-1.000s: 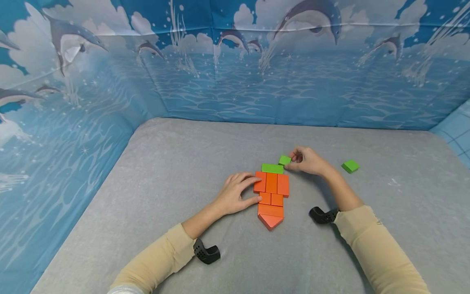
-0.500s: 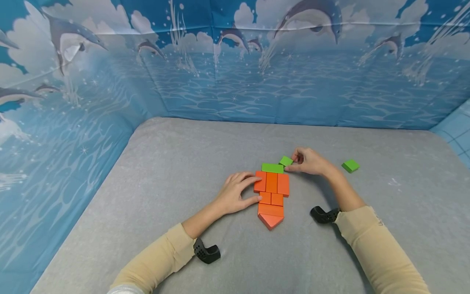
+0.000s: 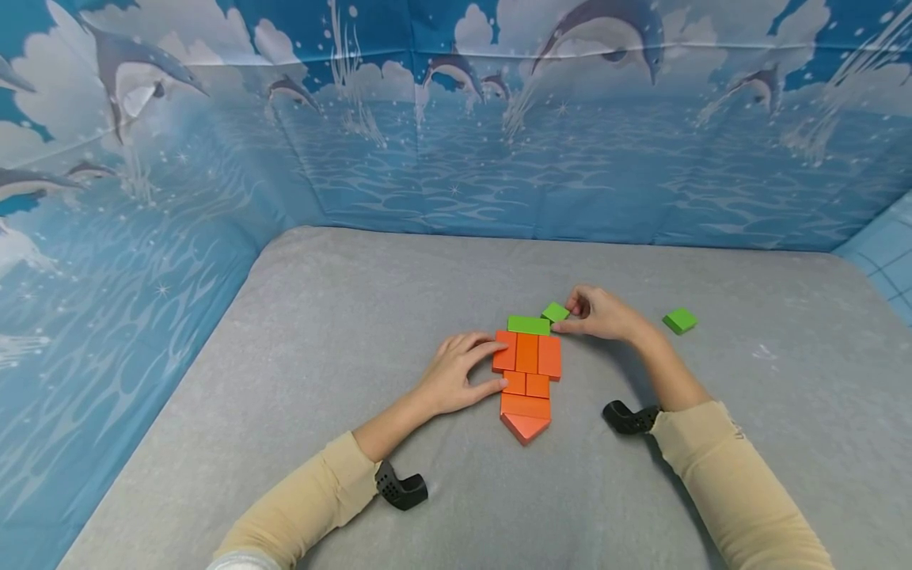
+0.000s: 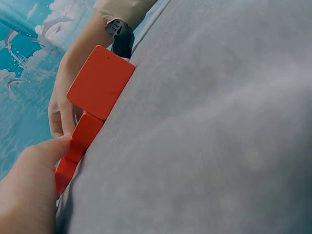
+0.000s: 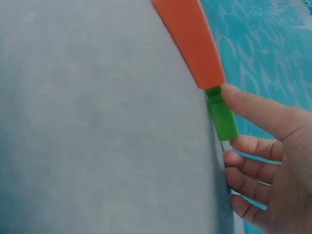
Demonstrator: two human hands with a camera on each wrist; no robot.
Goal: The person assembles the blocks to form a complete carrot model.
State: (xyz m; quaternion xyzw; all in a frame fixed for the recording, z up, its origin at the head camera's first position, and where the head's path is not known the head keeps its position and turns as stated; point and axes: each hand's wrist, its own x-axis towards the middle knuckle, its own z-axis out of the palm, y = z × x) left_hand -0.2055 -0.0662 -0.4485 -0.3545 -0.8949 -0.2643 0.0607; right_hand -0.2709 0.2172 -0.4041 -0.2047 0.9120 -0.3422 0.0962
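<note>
In the head view, orange blocks [image 3: 527, 354] lie flat side by side in a column, with a triangular orange block [image 3: 525, 428] at the near end. A long green block [image 3: 529, 325] lies across the far end. Beyond its right corner sits a small green block [image 3: 555, 312], turned at an angle; the thumb and forefinger of my right hand [image 3: 604, 313] pinch it. My left hand [image 3: 456, 375] rests along the column's left side, fingertips touching the orange blocks. From the left wrist, the left thumb [image 4: 51, 148] shows against an orange block [image 4: 85, 132].
Another green block [image 3: 680, 321] lies apart on the grey cloth [image 3: 356, 293], to the right of the right hand. A black curved device [image 3: 402, 489] sits at the left wrist, with a like one [image 3: 628, 417] at the right. A dolphin-printed curtain [image 3: 456, 174] hangs behind.
The small green block has shifted slightly right and turned, with the right fingers following it. Over the last half second hardly anything has moved. The left hand has stayed in place.
</note>
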